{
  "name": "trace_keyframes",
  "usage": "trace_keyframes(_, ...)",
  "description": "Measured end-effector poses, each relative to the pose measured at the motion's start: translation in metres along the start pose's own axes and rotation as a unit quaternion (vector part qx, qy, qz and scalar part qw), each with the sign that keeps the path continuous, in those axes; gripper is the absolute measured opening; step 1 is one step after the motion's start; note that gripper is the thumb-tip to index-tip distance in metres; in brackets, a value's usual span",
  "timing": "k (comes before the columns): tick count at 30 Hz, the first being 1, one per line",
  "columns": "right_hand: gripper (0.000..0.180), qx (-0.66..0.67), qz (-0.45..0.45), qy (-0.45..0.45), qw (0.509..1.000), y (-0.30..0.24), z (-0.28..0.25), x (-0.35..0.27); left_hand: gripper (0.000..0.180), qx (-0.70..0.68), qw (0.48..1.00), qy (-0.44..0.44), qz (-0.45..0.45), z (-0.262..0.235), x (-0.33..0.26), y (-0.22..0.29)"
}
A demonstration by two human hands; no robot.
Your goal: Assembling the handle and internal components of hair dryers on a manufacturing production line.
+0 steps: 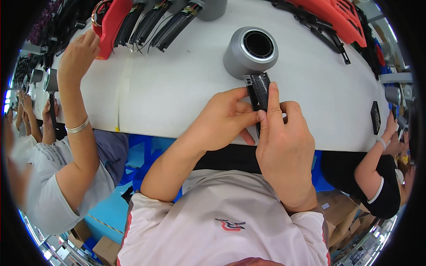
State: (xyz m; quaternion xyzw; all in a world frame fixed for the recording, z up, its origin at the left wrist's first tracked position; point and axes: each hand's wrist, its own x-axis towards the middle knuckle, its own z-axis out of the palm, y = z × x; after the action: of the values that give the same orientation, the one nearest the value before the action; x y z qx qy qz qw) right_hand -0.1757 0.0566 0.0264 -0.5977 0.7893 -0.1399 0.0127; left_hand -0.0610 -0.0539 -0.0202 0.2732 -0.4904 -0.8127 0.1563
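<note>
Over the table's near edge, my two hands meet on a black plastic handle (262,91) that looks like a hair dryer's. My left hand (222,117) pinches it from the left, thumb and fingers around its lower part. My right hand (286,137) is closed on it from the right, with the index finger stretched up along its side. The handle's lower end is mostly hidden by the fingers. Its top end sits right at the front of a grey cone-shaped housing (235,55) with a round dark opening; whether the two are joined I cannot tell.
Several black handle parts with wires (177,26) lie at the far left beside a red tray (108,33). A co-worker's arm (80,80) reaches over the table there. Far right are a red rack (341,17), black parts (321,31) and a small black piece (376,117).
</note>
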Motion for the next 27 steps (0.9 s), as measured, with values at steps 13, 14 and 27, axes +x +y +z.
trace_keyframes(13,0.065,-0.104,-0.064,0.021,0.992,-0.004,0.011,-0.004,0.039,-0.04,0.998,-0.055,0.014,-0.012,0.003,-0.009)
trace_keyframes(14,0.063,-0.105,-0.064,0.028,0.992,-0.005,0.013,-0.004,0.039,-0.039,0.998,-0.058,0.008,-0.012,0.004,-0.01)
trace_keyframes(27,0.052,-0.159,-0.064,0.026,0.985,-0.012,0.01,-0.002,0.035,-0.096,0.994,-0.052,0.008,-0.01,0.004,-0.012)
